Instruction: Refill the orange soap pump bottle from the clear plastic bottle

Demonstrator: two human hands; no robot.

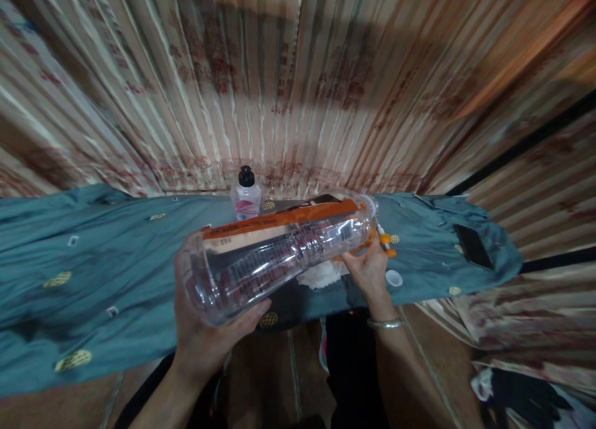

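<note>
A large clear plastic bottle [261, 261] with an orange, black and beige label lies tilted across the middle, its neck end up to the right. My left hand [209, 339] is wrapped around its wide base, thumb along the near side. At the neck end, my right hand [367, 270], with a silver bangle on the wrist, grips the bottle; its fingers are partly hidden behind it. An orange-and-white item [385, 238] sticks out beside the right hand; I cannot tell what it is or whether that hand touches it. Crumpled white tissue [321, 275] shows below the bottle.
A blue-green patterned cloth [121, 261] covers the long narrow table. Behind the held bottle stands a small bottle with a black cap [246, 196]. To the right lie a small white cap [393, 278] and a dark phone [472, 246]. A pleated curtain [261, 94] hangs close behind.
</note>
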